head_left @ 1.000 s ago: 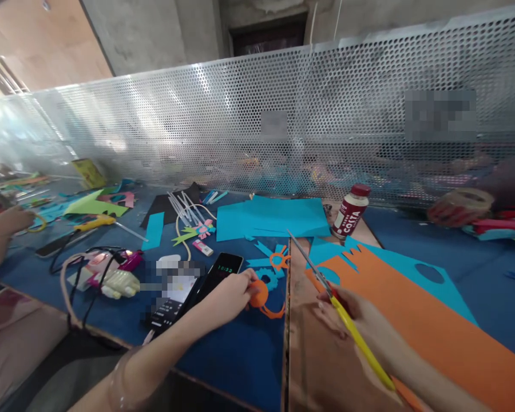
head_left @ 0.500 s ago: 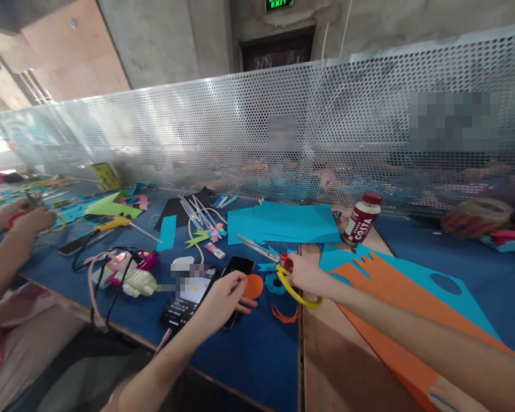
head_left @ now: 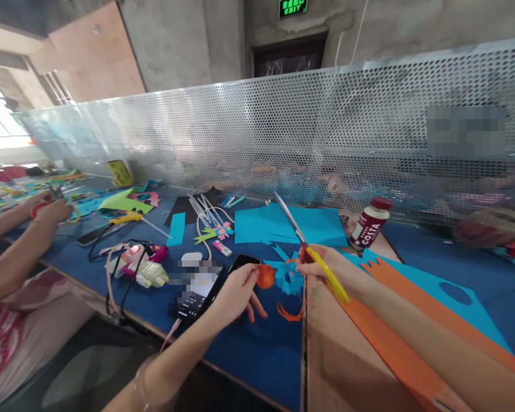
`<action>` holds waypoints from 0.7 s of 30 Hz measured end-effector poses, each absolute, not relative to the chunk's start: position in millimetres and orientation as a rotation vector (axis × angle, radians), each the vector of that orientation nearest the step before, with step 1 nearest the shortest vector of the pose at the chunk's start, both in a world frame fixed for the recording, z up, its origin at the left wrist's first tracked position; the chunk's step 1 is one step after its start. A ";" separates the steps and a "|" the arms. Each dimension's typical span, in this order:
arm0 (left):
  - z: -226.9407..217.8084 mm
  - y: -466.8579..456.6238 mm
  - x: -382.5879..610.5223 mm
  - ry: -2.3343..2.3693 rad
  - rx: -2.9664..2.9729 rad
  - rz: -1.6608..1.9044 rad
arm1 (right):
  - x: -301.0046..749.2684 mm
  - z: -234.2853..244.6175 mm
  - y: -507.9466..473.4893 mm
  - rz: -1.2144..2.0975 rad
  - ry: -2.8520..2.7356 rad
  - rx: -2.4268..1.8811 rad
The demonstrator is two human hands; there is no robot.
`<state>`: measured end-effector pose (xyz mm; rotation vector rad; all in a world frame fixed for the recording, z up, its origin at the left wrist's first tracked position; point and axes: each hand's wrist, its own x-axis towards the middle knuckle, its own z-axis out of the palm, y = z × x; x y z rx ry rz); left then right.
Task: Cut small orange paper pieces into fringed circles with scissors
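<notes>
The right hand [head_left: 324,264] is closed round the yellow handle of the scissors [head_left: 317,263], whose long axis slants from lower right to upper left, tips pointing away from the person and leftward, against the view of the blue sheet [head_left: 257,226]. Well apart from it, the left hand [head_left: 239,289] pinches an orange paper disc [head_left: 266,277], round with no clear long axis, beside the phone [head_left: 197,294] and blue cutout [head_left: 289,279]
</notes>
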<state>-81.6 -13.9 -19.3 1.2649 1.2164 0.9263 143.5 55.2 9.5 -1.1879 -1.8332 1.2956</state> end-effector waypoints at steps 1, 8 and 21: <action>-19.3 -14.2 -76.2 1.132 1.210 0.928 | 144.5 13.6 51.5 1.302 -1.814 -1.170; -19.8 -18.3 -51.9 0.821 0.976 0.958 | 149.0 17.0 35.8 1.287 -1.760 -1.135; -22.8 -25.2 -44.4 0.694 0.851 0.955 | 152.0 6.7 26.5 1.158 -1.789 -1.221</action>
